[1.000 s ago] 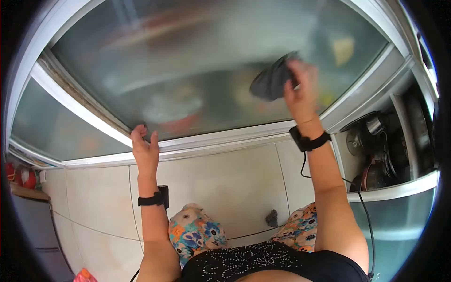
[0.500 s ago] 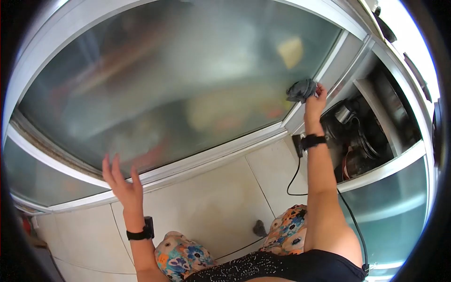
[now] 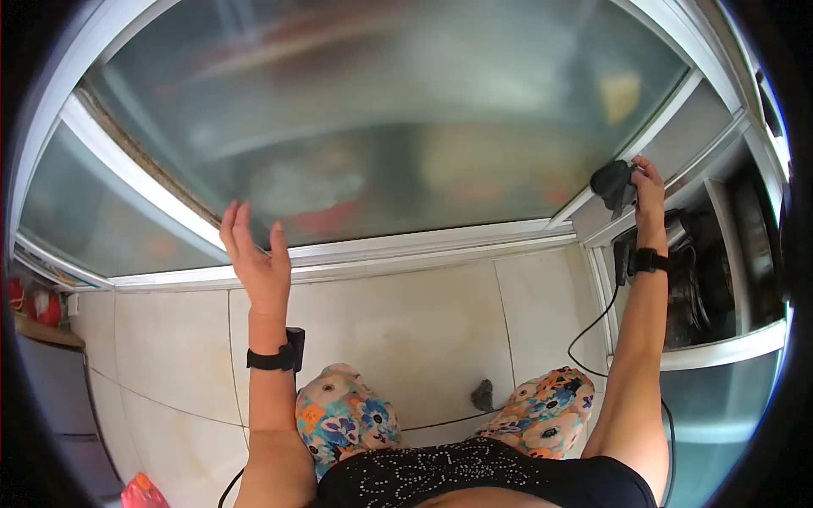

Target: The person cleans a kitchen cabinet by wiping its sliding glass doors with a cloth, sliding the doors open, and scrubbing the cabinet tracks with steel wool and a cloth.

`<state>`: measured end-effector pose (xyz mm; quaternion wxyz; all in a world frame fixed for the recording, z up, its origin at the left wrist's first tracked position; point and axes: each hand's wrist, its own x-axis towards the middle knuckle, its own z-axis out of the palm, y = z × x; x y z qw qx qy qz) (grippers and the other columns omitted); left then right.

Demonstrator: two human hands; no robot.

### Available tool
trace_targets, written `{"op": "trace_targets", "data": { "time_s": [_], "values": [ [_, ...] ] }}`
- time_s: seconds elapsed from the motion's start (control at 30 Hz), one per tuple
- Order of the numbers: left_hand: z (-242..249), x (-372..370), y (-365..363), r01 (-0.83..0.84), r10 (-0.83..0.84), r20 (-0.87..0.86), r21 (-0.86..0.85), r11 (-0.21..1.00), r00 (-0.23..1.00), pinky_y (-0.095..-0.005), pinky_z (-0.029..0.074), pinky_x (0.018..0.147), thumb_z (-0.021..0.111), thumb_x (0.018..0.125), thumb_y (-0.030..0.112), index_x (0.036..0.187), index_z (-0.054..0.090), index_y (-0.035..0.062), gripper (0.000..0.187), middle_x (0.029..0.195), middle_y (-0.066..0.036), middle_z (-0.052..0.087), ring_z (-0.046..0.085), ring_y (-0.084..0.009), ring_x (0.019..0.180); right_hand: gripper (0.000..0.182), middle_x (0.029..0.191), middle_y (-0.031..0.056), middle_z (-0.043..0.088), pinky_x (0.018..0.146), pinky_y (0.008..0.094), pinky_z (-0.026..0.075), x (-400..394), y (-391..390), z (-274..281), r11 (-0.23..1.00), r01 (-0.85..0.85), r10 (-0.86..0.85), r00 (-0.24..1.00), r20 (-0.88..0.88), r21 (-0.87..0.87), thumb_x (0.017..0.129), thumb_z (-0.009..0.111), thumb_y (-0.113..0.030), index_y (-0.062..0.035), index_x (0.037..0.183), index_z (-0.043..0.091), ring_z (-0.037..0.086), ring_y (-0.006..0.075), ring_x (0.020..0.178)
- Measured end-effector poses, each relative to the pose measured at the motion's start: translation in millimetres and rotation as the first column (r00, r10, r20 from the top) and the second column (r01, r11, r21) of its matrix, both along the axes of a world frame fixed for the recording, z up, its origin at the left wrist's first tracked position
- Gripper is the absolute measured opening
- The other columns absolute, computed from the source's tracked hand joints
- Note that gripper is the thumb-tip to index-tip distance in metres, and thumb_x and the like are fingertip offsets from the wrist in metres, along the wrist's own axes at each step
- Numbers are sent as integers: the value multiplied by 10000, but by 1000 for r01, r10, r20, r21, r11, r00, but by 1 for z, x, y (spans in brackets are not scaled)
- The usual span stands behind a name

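A dark grey cloth (image 3: 613, 184) is bunched in my right hand (image 3: 648, 188), up against the white frame at the lower right corner of a frosted glass door (image 3: 381, 144). My fingers pinch the cloth's right side. On the left, my left hand (image 3: 258, 254) is open with fingers spread and nothing in it; its fingertips overlap the door's lower left frame. Each wrist wears a black strap with a small device. A small dark grey lump (image 3: 482, 395) lies on the tiled floor (image 3: 373, 322) between my knees.
An open cabinet compartment (image 3: 690, 279) at right holds dark cookware and cords. A black cable (image 3: 584, 330) loops by my right forearm. At far left stand a grey cabinet (image 3: 55, 389) and red items (image 3: 47, 306); a pink bag (image 3: 144, 493) lies at the lower left.
The view has shifted, so the door and floor sit differently in frame. The cloth in my right hand has gone from the glass edge onto the frame. My left hand stays open.
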<state>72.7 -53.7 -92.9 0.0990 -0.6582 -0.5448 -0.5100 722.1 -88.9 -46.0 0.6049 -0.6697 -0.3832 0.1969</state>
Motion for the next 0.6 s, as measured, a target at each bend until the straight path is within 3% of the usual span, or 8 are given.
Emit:
{"op": "trace_targets", "data": {
  "time_s": [0.07,0.17,0.23,0.3,0.33,0.5,0.57,0.6],
  "values": [
    [-1,0,0,18,-17,23,-32,999,1000,-428,424,1012,673,875,112,1316,517,44,472,1380,-194,463,478,-359,1257,404,902,18,574,769,221,429,-38,-2,8,991,-132,132,991,17,19,806,530,16,-36,1193,636,534,103,832],
    [-3,2,-1,29,-28,16,-68,997,999,-413,460,952,671,881,124,1342,500,69,495,1378,-181,464,496,-332,1234,428,943,28,597,808,236,448,-94,0,12,989,-148,148,986,73,-17,793,520,28,-5,1206,630,554,118,869],
    [-1,4,-4,68,-54,84,-173,983,995,-425,454,983,686,850,99,1330,495,32,521,1333,-226,476,489,-402,1224,455,1012,42,627,879,248,452,-112,6,0,974,-228,228,973,26,-15,776,500,56,8,1210,629,582,139,932],
    [-4,1,-3,61,-52,59,-171,983,997,-433,463,969,687,843,91,1336,488,36,534,1329,-232,471,485,-412,1218,489,1080,55,644,920,257,449,-144,11,-7,893,-446,449,892,48,-60,755,478,86,-1,1211,632,597,156,1000],
    [-6,-2,-2,63,-57,36,-173,983,998,-440,472,954,688,836,83,1342,481,39,548,1325,-239,466,482,-421,1211,523,1082,59,647,934,265,446,-159,11,-6,880,-470,472,882,13,-64,734,458,104,0,1217,627,600,159,1025],
    [-16,-7,-1,11,-13,-14,-114,993,1000,-459,478,944,708,818,99,1343,481,66,574,1322,-252,445,472,-435,1210,585,1043,70,655,939,258,445,-215,23,-13,784,-613,617,786,16,-99,692,425,134,7,1229,619,612,164,1026],
    [-16,-7,-1,-8,15,60,-117,993,998,-463,447,988,709,809,86,1341,490,52,576,1312,-244,467,477,-434,1203,628,1034,72,657,937,256,447,-236,33,-21,676,-737,736,676,-18,-21,683,415,146,-15,1256,617,619,171,1043],
    [-13,-6,-2,-19,27,81,-100,995,996,-412,481,925,708,808,73,1297,516,53,525,1267,-210,492,525,-368,1149,678,1025,42,660,831,230,459,-249,37,-24,652,-758,758,652,26,-16,684,432,144,-41,1319,583,604,126,905]
  ]
}}
